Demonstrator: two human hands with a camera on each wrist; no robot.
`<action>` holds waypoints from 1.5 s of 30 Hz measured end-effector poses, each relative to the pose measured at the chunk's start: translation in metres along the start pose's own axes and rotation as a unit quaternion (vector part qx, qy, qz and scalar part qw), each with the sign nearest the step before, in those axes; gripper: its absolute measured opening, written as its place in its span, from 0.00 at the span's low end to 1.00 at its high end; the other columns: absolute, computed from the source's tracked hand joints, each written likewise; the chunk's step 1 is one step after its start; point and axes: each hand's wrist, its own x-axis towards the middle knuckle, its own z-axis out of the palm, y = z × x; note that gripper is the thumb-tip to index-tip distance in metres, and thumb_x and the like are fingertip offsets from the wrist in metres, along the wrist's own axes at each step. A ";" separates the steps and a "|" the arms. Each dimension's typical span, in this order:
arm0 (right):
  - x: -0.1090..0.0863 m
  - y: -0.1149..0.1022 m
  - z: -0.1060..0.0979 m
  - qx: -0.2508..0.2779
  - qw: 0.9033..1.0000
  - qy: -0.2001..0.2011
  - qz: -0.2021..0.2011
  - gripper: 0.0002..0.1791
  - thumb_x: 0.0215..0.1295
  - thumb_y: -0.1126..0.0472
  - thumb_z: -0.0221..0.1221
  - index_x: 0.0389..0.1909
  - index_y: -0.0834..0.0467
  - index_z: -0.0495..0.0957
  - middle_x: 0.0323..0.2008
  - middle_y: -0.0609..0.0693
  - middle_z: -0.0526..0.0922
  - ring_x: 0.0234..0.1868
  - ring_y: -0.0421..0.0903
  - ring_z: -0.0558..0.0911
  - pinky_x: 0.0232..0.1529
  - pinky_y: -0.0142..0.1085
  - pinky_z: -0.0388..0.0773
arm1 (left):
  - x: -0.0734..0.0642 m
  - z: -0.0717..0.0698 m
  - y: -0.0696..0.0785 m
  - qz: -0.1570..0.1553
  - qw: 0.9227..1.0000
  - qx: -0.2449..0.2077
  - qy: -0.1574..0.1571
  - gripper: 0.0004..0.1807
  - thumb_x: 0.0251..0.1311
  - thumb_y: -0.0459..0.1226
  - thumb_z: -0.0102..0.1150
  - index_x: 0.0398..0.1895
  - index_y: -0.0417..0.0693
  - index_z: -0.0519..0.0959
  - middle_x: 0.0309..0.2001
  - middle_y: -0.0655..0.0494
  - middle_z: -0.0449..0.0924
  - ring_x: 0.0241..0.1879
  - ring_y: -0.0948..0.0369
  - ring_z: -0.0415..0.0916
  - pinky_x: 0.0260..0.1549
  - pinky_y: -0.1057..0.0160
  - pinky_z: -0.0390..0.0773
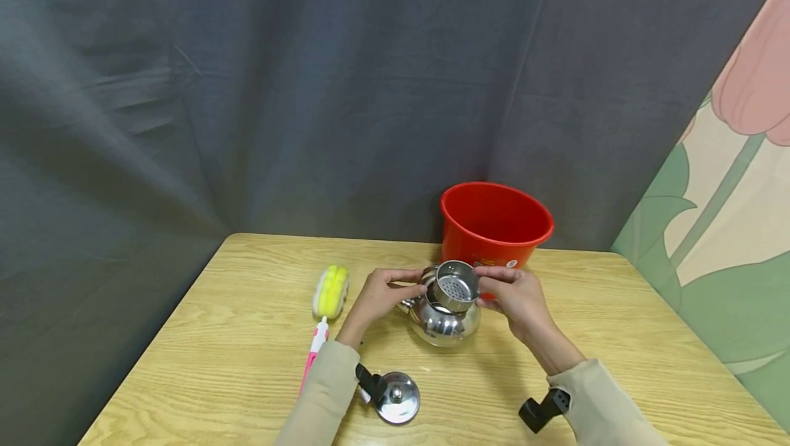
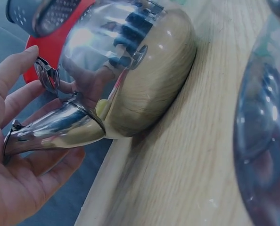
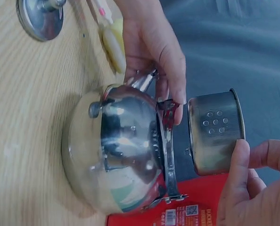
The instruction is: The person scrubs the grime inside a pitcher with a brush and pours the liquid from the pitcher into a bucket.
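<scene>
A shiny steel kettle (image 1: pixel 446 328) stands upright on the table, its spout (image 2: pixel 60 132) pointing to the left. My left hand (image 1: pixel 376 300) is round the spout side, pinching the end of the folded-down kettle handle (image 3: pixel 169 150) between thumb and finger. Just above the open kettle mouth, apart from it in the right wrist view, is a perforated steel strainer basket (image 3: pixel 215 134). My right hand (image 1: pixel 520 298) pinches that basket by its rim. The round kettle lid (image 1: pixel 397 398) lies knob-up on the table, beside my left wrist.
Behind the kettle stands a red bucket (image 1: pixel 472 243). To the left lies a brush with a yellow and white sponge head (image 1: pixel 331 290) and a pink and white handle (image 1: pixel 316 339). A dark curtain (image 1: pixel 370 103) hangs behind the wooden table (image 1: pixel 234 322).
</scene>
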 end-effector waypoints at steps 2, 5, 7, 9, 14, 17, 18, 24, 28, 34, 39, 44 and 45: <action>0.004 0.002 0.001 0.003 1.000 0.004 0.002 0.19 0.58 0.71 0.58 0.51 0.72 0.74 0.39 0.51 0.81 0.28 0.41 0.79 0.30 0.31 0.81 | 0.000 0.000 0.000 0.000 1.000 0.001 0.000 0.21 0.50 0.46 0.69 0.49 0.52 0.82 0.49 0.59 0.81 0.39 0.62 0.81 0.39 0.65 0.80; 0.009 0.005 0.002 0.009 1.000 0.008 0.003 0.19 0.57 0.71 0.58 0.50 0.73 0.75 0.38 0.50 0.80 0.27 0.40 0.79 0.28 0.30 0.81 | 0.000 0.000 0.000 0.001 1.000 0.001 -0.001 0.21 0.51 0.46 0.68 0.49 0.52 0.82 0.49 0.59 0.81 0.39 0.62 0.81 0.39 0.65 0.80; 0.013 0.007 0.002 0.011 1.000 0.009 0.003 0.19 0.56 0.72 0.58 0.50 0.73 0.75 0.37 0.50 0.80 0.26 0.40 0.79 0.28 0.30 0.81 | 0.000 0.000 0.000 0.001 1.000 -0.001 -0.002 0.21 0.51 0.46 0.68 0.49 0.52 0.82 0.49 0.59 0.81 0.39 0.62 0.81 0.39 0.65 0.80; 0.015 0.008 0.002 0.013 1.000 0.010 0.005 0.19 0.56 0.72 0.58 0.50 0.73 0.75 0.36 0.51 0.80 0.26 0.41 0.79 0.27 0.31 0.81 | 0.001 0.000 0.000 0.001 1.000 -0.002 -0.003 0.21 0.51 0.46 0.69 0.49 0.52 0.82 0.48 0.60 0.81 0.39 0.63 0.81 0.39 0.65 0.80; 0.019 0.012 0.005 0.005 1.000 0.006 0.015 0.19 0.57 0.71 0.58 0.50 0.72 0.75 0.37 0.54 0.80 0.26 0.42 0.79 0.28 0.30 0.80 | 0.000 0.000 -0.001 -0.003 1.000 -0.004 -0.001 0.21 0.50 0.47 0.69 0.48 0.53 0.83 0.47 0.61 0.82 0.39 0.63 0.81 0.38 0.65 0.80; 0.021 0.013 0.007 0.000 1.000 0.005 0.014 0.18 0.58 0.71 0.58 0.50 0.72 0.75 0.37 0.56 0.80 0.25 0.42 0.79 0.27 0.30 0.80 | 0.000 -0.001 -0.002 -0.002 1.000 -0.004 0.002 0.21 0.50 0.47 0.68 0.48 0.52 0.83 0.47 0.60 0.82 0.39 0.63 0.82 0.38 0.65 0.80; 0.021 0.013 0.008 -0.001 1.000 0.005 0.012 0.19 0.58 0.71 0.58 0.50 0.73 0.75 0.38 0.56 0.80 0.24 0.42 0.78 0.27 0.30 0.80 | 0.000 -0.001 -0.002 -0.003 1.000 -0.003 0.003 0.21 0.50 0.47 0.69 0.48 0.53 0.83 0.47 0.60 0.82 0.39 0.63 0.82 0.38 0.65 0.80; 0.021 0.017 0.012 -0.008 1.000 0.006 0.006 0.18 0.56 0.73 0.57 0.49 0.73 0.75 0.37 0.56 0.80 0.24 0.41 0.79 0.26 0.30 0.80 | -0.001 -0.001 -0.002 -0.009 1.000 -0.004 0.004 0.20 0.51 0.47 0.68 0.49 0.53 0.82 0.48 0.60 0.81 0.39 0.62 0.81 0.39 0.65 0.80; 0.021 0.018 0.013 -0.018 1.000 0.010 0.004 0.17 0.56 0.73 0.57 0.48 0.73 0.76 0.36 0.57 0.81 0.23 0.42 0.79 0.25 0.31 0.80 | -0.001 0.000 -0.002 -0.009 1.000 -0.004 0.004 0.21 0.51 0.48 0.68 0.48 0.54 0.82 0.48 0.60 0.81 0.39 0.62 0.81 0.39 0.64 0.80; 0.022 0.019 0.014 -0.055 0.998 0.012 -0.012 0.15 0.57 0.73 0.58 0.46 0.72 0.77 0.38 0.60 0.81 0.25 0.43 0.80 0.26 0.32 0.81 | 0.000 0.001 -0.002 -0.006 1.000 -0.004 0.005 0.20 0.50 0.48 0.68 0.48 0.54 0.83 0.48 0.60 0.82 0.39 0.62 0.81 0.38 0.65 0.80; 0.024 0.018 0.014 -0.136 0.989 -0.007 -0.054 0.13 0.55 0.73 0.58 0.43 0.73 0.79 0.38 0.65 0.81 0.27 0.47 0.82 0.27 0.35 0.82 | 0.000 0.002 -0.002 -0.006 1.000 -0.007 0.006 0.20 0.50 0.49 0.68 0.47 0.54 0.83 0.48 0.60 0.82 0.39 0.62 0.81 0.38 0.65 0.80; 0.027 0.014 0.015 -0.241 0.966 -0.024 -0.092 0.11 0.53 0.72 0.59 0.38 0.70 0.81 0.35 0.61 0.83 0.25 0.45 0.82 0.25 0.36 0.81 | 0.000 0.002 -0.004 -0.009 1.000 -0.004 0.010 0.20 0.50 0.49 0.68 0.47 0.55 0.83 0.47 0.61 0.82 0.39 0.63 0.81 0.38 0.65 0.80; 0.028 0.013 0.015 -0.267 0.958 -0.028 -0.104 0.11 0.52 0.71 0.60 0.37 0.69 0.82 0.34 0.60 0.83 0.24 0.45 0.82 0.25 0.36 0.81 | -0.001 0.002 -0.004 -0.009 1.000 -0.004 0.011 0.20 0.50 0.49 0.68 0.47 0.55 0.83 0.47 0.61 0.82 0.39 0.63 0.81 0.38 0.65 0.80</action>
